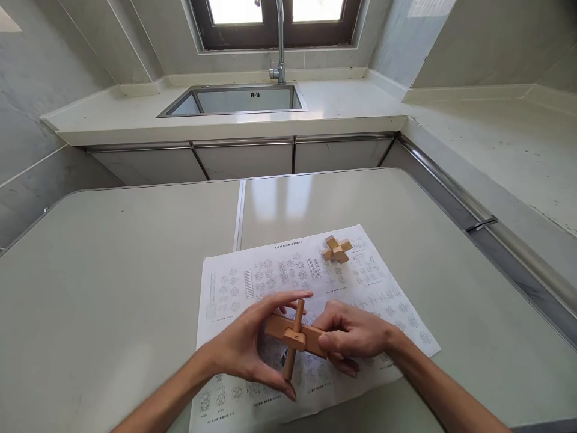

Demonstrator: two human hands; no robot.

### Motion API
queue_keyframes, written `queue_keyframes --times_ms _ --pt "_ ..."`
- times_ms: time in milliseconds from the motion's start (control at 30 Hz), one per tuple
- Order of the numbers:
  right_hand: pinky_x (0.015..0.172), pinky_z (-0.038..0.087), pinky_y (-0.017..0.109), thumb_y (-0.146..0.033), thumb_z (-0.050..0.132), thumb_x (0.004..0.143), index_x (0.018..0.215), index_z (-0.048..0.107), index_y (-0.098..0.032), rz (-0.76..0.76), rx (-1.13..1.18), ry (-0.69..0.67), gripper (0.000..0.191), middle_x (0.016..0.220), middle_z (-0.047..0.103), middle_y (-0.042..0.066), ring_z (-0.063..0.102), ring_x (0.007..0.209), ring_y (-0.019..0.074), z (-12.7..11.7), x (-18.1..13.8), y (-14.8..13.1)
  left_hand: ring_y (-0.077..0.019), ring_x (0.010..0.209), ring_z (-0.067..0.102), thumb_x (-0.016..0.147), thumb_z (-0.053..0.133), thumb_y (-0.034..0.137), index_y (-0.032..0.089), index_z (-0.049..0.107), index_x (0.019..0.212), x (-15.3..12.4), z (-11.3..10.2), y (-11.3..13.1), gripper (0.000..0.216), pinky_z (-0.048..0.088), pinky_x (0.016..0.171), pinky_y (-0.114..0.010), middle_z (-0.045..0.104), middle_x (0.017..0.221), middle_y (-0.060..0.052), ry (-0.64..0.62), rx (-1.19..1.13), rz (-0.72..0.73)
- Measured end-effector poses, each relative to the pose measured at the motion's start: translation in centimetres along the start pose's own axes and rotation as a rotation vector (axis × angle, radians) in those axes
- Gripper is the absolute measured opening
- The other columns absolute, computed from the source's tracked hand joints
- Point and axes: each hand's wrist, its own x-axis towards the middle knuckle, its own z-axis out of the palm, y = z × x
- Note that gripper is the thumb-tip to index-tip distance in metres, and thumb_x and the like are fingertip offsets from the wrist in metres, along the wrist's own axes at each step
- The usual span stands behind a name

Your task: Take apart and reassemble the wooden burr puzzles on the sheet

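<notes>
Between my hands, above a printed sheet, is a wooden burr puzzle (295,338) made of a flat bar crossed by a round rod (290,364). My left hand (252,343) curves around its left side, with the thumb at the rod's lower end and the fingers near its upper end. My right hand (354,331) pinches the right end of the flat bar (315,341) between thumb and fingers. The sheet (265,288) carries many small puzzle diagrams. Some fingertips of both hands are hidden behind the puzzle.
A second wooden puzzle (337,249), shaped like a cross, rests on the sheet's far right part. The sheet lies on a pale table (135,264). Beyond the table is a counter (347,102) with a sink (234,99) and a tap (280,54), below a window.
</notes>
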Motion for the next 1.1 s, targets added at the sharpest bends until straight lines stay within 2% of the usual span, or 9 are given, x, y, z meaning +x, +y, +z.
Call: queue_keyframes --times_ms 100,267,533,767,900,1100 --pt "0.038 0.041 0.019 -0.064 0.065 0.095 0.060 0.051 -0.020 -0.019 0.033 0.019 0.058 0.043 0.049 -0.006 0.052 0.037 0.0105 0.1 0.1 0.0 -0.0340 0.121 0.066 0.059 0.101 0.051 0.035 0.049 0.151 -0.2 0.0 0.1 0.107 0.053 0.107 -0.049 0.062 0.146 -0.012 0.038 0.013 -0.053" --pt "0.047 0.046 0.021 -0.058 0.060 0.102 0.071 0.049 -0.022 -0.098 -0.006 0.218 0.049 0.050 0.054 -0.007 0.061 0.046 0.0124 0.3 0.2 -0.6 -0.0295 0.112 0.066 0.061 0.100 0.048 0.031 0.053 0.144 -0.1 0.0 0.3 0.096 0.055 0.102 -0.046 0.064 0.138 -0.011 0.174 0.096 -0.110" --pt "0.043 0.040 0.020 -0.057 0.058 0.104 0.074 0.049 -0.023 -0.126 -0.093 0.326 0.046 0.048 0.051 -0.008 0.054 0.041 0.0108 0.5 0.4 -0.9 -0.0273 0.111 0.065 0.060 0.102 0.042 0.033 0.051 0.144 0.1 0.0 0.4 0.098 0.055 0.098 -0.041 0.064 0.138 -0.008 0.198 0.124 -0.122" --pt "0.041 0.036 0.020 -0.055 0.058 0.104 0.074 0.048 -0.023 -0.181 -0.065 0.382 0.045 0.049 0.048 -0.009 0.048 0.038 0.0093 0.9 0.8 -0.6 -0.0286 0.113 0.064 0.061 0.102 0.044 0.033 0.049 0.144 0.1 0.1 0.3 0.099 0.055 0.097 -0.041 0.062 0.139 -0.010 0.233 0.168 -0.068" --pt "0.041 0.035 0.021 -0.056 0.057 0.104 0.076 0.049 -0.022 -0.185 -0.071 0.410 0.045 0.050 0.050 -0.008 0.046 0.038 0.0090 1.2 1.0 -0.4 -0.0268 0.106 0.064 0.061 0.101 0.047 0.031 0.051 0.140 0.2 0.1 0.5 0.095 0.055 0.095 -0.041 0.064 0.135 -0.009 0.247 0.187 -0.067" --pt "0.047 0.038 0.022 -0.054 0.056 0.106 0.079 0.055 -0.021 -0.189 -0.155 0.354 0.042 0.052 0.053 -0.006 0.049 0.045 0.0105 0.7 0.6 -0.5 -0.0255 0.101 0.064 0.059 0.101 0.043 0.031 0.051 0.139 0.1 0.0 0.4 0.095 0.056 0.093 -0.041 0.065 0.127 -0.008 0.232 0.222 -0.028"
